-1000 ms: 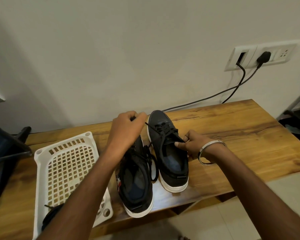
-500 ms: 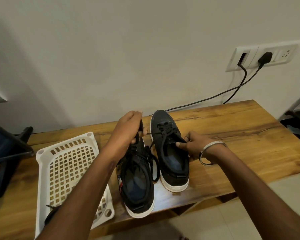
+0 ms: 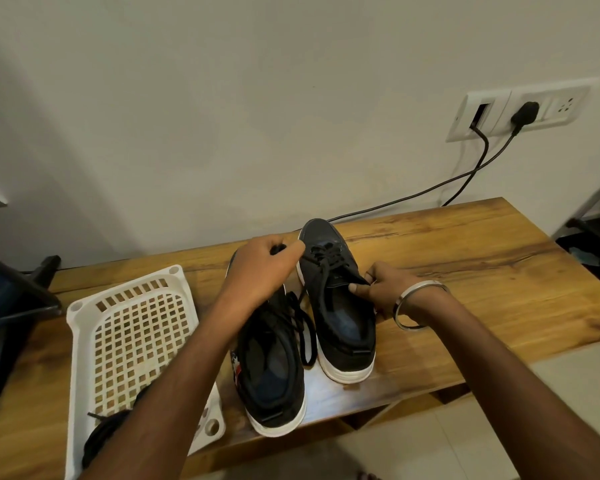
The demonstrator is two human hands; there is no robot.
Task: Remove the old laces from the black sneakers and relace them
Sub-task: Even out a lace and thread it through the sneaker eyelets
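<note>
Lacing work is judged to be under way on the right sneaker (image 3: pixel 340 306), which stands upright on the worktop (image 3: pixel 499 271) just beside the left sneaker (image 3: pixel 271 368), toes toward twelve o'clock. A black lace (image 3: pixel 321 268) is held by the left hand (image 3: pixel 264 268), whose fingers are curled round a bunched length of it at about ten o'clock from the right sneaker's eyelets. The collar edge of that sneaker is pinched by the right hand (image 3: pixel 381 289), thumb and fingers pressed together on the material, so that the shoe is steadied. Whether the lace is being drawn out or threaded in cannot be told; since crossings are seen over the tongue and a loop (image 3: pixel 305 327) hangs between the two sneakers, removal of the old lace is taken as the likelier step. For the next move, an even pull away from the eyelets would be called for, with the shoe kept pinned so it is not dragged across the wood. At eight o'clock a white basket (image 3: pixel 84 341) lies on the worktop, with a dark bundle (image 3: pixel 108 434) in its near end, possibly laces, though too much is covered by the left forearm for certainty. The toe of the left sneaker is hidden behind the left hand, and its lacing is hard to make out, black on black.
</note>
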